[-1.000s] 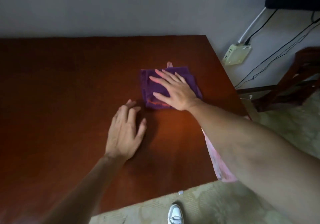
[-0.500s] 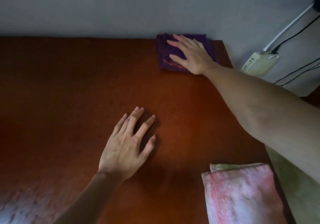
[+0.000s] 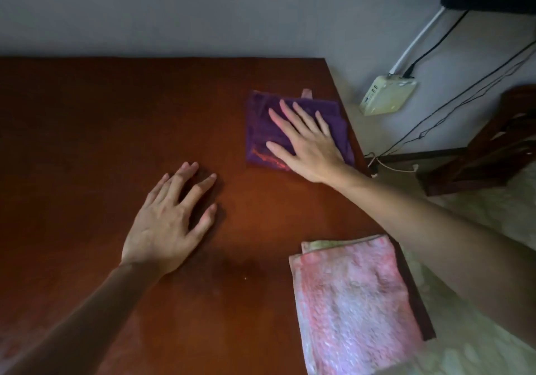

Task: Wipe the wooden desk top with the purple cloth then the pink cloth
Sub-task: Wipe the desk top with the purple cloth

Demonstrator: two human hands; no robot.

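Our right hand (image 3: 307,142) presses flat, fingers spread, on the purple cloth (image 3: 262,131) near the desk's (image 3: 87,142) far right edge. Our left hand (image 3: 171,224) rests open on bare wood, apart. The pink cloth (image 3: 353,305) lies folded at the near right corner.

Desk top (image 3: 116,131) showing dark reddish-brown; purple cloth (image 3: 262,131) carrying an orange-red streak near one edge; pink cloth (image 3: 353,308) showing mottled pink-white speckling; wall (image 3: 203,9) reading grey.
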